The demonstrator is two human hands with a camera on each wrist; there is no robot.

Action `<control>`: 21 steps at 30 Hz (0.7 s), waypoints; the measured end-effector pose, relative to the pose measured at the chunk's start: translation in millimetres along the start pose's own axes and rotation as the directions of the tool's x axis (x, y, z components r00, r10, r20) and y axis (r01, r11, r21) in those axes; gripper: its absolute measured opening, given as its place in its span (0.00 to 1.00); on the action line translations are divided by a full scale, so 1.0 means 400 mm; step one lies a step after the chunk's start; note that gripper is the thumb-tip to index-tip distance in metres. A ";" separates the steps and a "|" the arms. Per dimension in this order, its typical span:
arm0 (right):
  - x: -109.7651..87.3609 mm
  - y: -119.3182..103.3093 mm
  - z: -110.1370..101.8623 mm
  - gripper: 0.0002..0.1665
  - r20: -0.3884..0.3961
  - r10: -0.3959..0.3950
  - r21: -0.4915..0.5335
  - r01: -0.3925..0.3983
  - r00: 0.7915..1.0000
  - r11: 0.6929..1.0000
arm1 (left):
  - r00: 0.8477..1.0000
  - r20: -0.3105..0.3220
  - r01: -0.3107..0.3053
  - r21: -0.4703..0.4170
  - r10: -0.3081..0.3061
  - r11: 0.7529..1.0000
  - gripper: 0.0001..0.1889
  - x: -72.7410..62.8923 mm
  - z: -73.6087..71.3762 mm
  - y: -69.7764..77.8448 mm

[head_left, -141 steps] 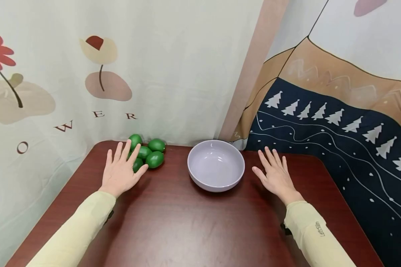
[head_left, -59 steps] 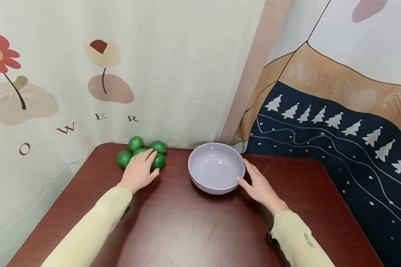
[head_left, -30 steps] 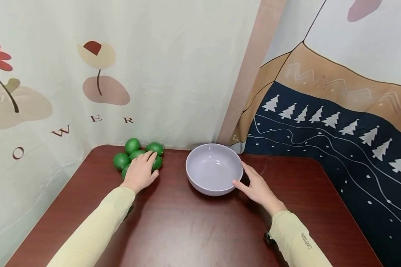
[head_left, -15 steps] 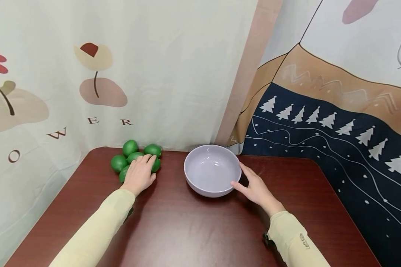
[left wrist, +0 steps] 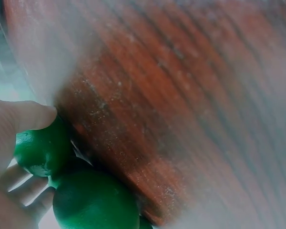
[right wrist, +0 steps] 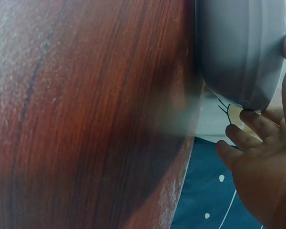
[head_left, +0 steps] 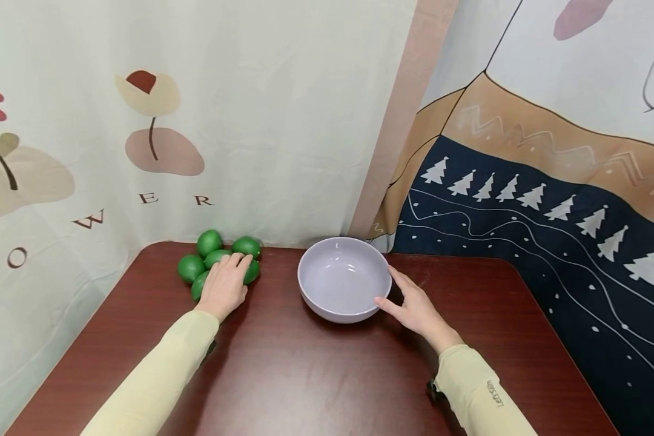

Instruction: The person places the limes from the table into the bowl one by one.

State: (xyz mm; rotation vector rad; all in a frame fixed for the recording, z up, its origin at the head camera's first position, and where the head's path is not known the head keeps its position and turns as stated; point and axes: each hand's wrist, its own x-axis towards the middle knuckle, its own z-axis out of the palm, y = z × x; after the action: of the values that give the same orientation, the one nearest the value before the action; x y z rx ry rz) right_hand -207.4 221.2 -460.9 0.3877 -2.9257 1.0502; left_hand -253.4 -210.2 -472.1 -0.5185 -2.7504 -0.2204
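Several green limes (head_left: 191, 268) sit clustered at the table's back left. My left hand (head_left: 226, 287) reaches over the cluster's near right side and grips one lime (left wrist: 40, 148), thumb on one side and fingers on the other in the left wrist view. Another lime (left wrist: 95, 200) lies right beside those fingers. To the right stands a pale lilac bowl (head_left: 344, 275) with nothing in it. My right hand (head_left: 416, 306) holds the bowl's right side, thumb at the near rim and fingers along the outer wall. In the right wrist view, fingertips meet the grey-looking bowl (right wrist: 243, 52).
The dark red-brown wooden table (head_left: 305, 375) has rounded back corners. Behind it hangs a pale curtain (head_left: 283, 121) with printed flowers and letters. A navy and tan printed cloth (head_left: 496, 230) hangs at the right, close behind the table edge.
From spread above the table, my left hand has come down onto the limes and my right hand has moved left to the bowl. Over the last second both hands have stayed nearly still.
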 end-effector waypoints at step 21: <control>-0.001 -0.003 -0.001 0.54 0.011 0.029 0.011 -0.029 1.000 1.000 | 0.998 -0.051 0.025 -0.081 -0.029 0.996 0.37 -0.012 0.015 -0.003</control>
State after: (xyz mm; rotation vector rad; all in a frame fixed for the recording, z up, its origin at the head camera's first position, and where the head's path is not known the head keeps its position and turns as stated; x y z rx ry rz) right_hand -206.9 220.8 -459.9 0.3540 -2.9449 1.0723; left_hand -251.4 -211.4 -479.4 -0.4898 -2.7076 -0.3472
